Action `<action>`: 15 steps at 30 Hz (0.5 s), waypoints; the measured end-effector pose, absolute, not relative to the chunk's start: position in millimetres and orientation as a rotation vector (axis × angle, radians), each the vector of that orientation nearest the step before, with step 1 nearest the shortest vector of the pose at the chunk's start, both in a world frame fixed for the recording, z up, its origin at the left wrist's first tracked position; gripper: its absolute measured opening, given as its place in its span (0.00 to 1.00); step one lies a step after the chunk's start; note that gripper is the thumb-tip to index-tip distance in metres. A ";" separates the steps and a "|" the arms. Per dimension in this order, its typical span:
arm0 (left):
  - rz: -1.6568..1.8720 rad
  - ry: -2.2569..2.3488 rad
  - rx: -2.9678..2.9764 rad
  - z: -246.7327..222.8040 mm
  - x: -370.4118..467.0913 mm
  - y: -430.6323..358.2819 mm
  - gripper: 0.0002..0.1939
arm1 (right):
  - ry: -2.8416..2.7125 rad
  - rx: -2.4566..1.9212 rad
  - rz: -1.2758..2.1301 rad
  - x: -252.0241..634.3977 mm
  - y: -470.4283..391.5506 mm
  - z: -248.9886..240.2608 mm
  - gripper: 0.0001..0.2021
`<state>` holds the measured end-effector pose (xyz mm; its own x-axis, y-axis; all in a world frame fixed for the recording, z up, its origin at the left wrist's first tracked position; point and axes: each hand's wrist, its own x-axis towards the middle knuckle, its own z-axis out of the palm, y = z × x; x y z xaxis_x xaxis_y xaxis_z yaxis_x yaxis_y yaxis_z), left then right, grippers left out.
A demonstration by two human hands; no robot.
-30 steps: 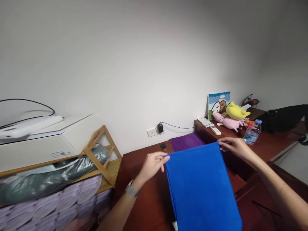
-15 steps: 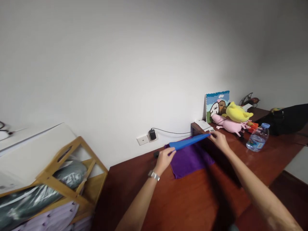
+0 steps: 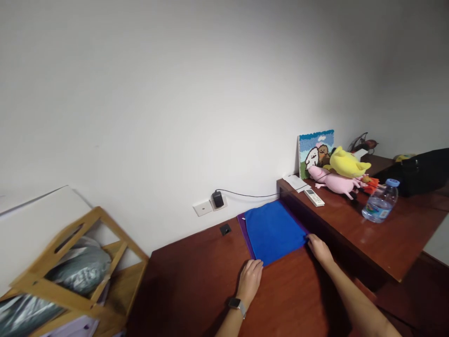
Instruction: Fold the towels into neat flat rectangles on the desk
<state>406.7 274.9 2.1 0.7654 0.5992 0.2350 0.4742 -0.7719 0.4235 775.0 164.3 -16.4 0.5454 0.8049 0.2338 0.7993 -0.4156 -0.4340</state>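
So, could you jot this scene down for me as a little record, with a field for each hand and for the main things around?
Left hand: at the blue cloth's near left corner; grip unclear
Left wrist: wears a watch
Right hand: at its near right corner; grip unclear
Blue cloth: spread over a purple cloth, which shows along two sides
Raised surface, right: remote, bottle, pink plush, yellow plush
Wall socket: black plug

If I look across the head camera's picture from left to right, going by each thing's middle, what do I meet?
Wooden frame, black plug, left hand, blue cloth, right hand, water bottle.
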 end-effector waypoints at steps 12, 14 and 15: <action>0.337 1.031 2.680 3.4 348.6 221.6 0.32 | -1.302 -2.124 -0.098 712.8 62.1 -36.5 0.26; 0.315 1.136 2.664 -14.9 307.1 202.8 0.32 | -1.328 -2.031 -0.060 695.0 6.1 -51.2 0.22; 0.324 1.181 2.657 -27.5 283.5 193.3 0.33 | -1.329 -2.009 -0.045 688.1 -24.4 -60.2 0.20</action>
<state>283.5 193.3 -27.5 0.6535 0.7486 0.1122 0.7012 -0.6545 0.2829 688.1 -24.4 -60.2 0.4690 0.7894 0.3960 0.8144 -0.2129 -0.5399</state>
